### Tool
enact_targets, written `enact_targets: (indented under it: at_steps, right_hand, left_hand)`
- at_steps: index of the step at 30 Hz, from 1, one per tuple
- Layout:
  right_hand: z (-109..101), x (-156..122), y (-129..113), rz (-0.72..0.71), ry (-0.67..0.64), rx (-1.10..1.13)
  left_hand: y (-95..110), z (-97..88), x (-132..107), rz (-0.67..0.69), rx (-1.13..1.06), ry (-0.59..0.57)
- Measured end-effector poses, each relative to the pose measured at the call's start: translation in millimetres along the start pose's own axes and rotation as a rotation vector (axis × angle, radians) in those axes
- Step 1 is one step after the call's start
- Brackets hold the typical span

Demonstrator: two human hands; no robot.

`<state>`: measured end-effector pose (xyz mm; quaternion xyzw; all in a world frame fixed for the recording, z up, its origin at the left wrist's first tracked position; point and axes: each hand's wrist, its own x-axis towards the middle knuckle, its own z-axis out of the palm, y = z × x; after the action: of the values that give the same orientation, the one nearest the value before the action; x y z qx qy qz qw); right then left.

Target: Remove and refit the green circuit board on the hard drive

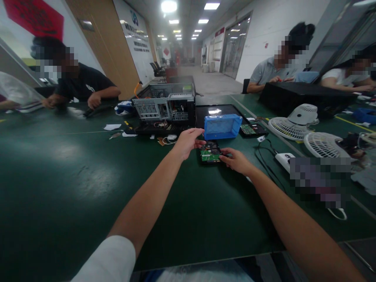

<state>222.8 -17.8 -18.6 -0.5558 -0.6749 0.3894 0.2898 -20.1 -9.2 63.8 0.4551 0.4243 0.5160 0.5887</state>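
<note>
Head view. Drive [210, 153] is seen board-up on the table [73, 176], just before the blue bin [222, 126]. Left hand [188, 143]: fingers loosely open at its far-left corner. Right hand [237, 160]: fingers curled at its right edge; grip cannot be told. Risk: the exposed board may be fingered or scraped if the drive is slid.

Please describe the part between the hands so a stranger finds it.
On the green table, find the blue bin. Before it lies a hard drive, green board up. Unlike the second drive right of the bin, left hand and right hand flank it.
</note>
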Motion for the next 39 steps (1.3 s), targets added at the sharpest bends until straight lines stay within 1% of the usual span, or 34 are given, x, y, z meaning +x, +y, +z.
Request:
enact_targets:
  at_steps: [3,9,16,22,32,39]
  right_hand:
    - [0.1,-1.4,-2.1,-0.001,0.006,0.02]
    - [-1.3,-2.0,-4.4,0.001,-0.012,-0.005]
    - [-1.7,-2.1,-3.9,0.014,0.005,-0.002]
    - [-2.6,-1.9,-3.0,0.0,-0.006,0.005]
    - [-0.6,-0.4,-1.7,0.015,-0.016,0.001]
    - [0.1,0.7,0.1,0.003,-0.013,0.008]
  left_hand:
    - [-0.4,1.9,-0.6,-0.017,-0.004,0.023]
    - [-4.9,1.7,1.7,-0.013,-0.017,0.021]
    - [-5.1,5.6,-0.9,0.022,0.002,-0.037]
    - [-3.2,3.9,-1.4,0.021,0.025,-0.042]
    - [-2.4,2.4,-0.2,-0.029,-0.007,0.014]
    - [0.1,3.1,-2.2,-0.003,0.034,0.017]
